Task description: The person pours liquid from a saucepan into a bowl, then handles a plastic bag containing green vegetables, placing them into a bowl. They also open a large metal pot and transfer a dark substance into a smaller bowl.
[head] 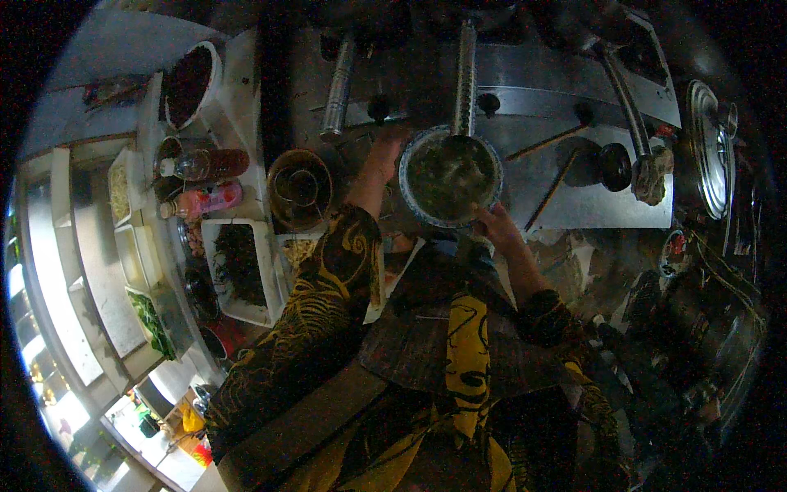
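Note:
A wide bowl with a patterned rim (pixel 452 178), holding greenish liquid or soup, is in front of me over the dark cooking area. My right hand (pixel 490 222) grips its lower right rim, the thumb lying over the edge. My left hand (pixel 393 144) reaches to the bowl's upper left side; its fingers are dim, and whether they touch the rim cannot be told. A metal ladle or pan handle (pixel 466 77) comes down from the top edge to the bowl's far rim. To the left of my left forearm stands a round brown pot (pixel 300 189).
Chopsticks (pixel 552 189) lie on the steel counter (pixel 655 206), near a dark round lid (pixel 615 167). A cloth-wrapped handle (pixel 652 175) sits at right. On the left are a sauce bottle (pixel 212 164), a pink bottle (pixel 212 198) and a white tub of dark food (pixel 240 264).

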{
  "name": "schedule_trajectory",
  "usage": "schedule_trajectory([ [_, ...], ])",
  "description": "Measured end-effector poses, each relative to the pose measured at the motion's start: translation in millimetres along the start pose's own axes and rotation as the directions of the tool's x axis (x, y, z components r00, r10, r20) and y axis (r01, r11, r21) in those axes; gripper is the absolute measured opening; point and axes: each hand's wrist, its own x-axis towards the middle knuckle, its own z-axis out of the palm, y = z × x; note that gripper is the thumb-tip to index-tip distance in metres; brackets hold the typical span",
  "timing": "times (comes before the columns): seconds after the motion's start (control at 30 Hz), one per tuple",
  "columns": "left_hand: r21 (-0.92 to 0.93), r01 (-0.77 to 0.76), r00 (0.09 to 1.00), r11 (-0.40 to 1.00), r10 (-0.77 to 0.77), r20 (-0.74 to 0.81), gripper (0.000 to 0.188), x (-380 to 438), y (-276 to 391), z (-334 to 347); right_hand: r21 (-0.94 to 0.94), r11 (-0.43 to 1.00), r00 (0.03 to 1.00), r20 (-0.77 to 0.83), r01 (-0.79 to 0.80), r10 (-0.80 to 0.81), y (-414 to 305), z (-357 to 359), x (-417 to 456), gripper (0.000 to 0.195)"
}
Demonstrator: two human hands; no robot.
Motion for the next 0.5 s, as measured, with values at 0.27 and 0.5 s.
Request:
schedule_trajectory([
  [0.27, 0.389, -0.2, 0.977, 0.899, 0.214, 0.009, 0.025, 10.5, 17.7, 6.4, -0.054, 0.997, 0.993, -0.109, -0.05, 0.044, -9.7, 3.0, -2.7, 0.022],
  [0.5, 0.621, -0.446, 0.878, 0.645, 0.45, 0.163, 0.023, -21.8, 34.2, 21.0, -0.444, 0.828, 0.937, 0.095, 0.342, -0.336, 12.9, -20.4, -3.1, 0.014],
])
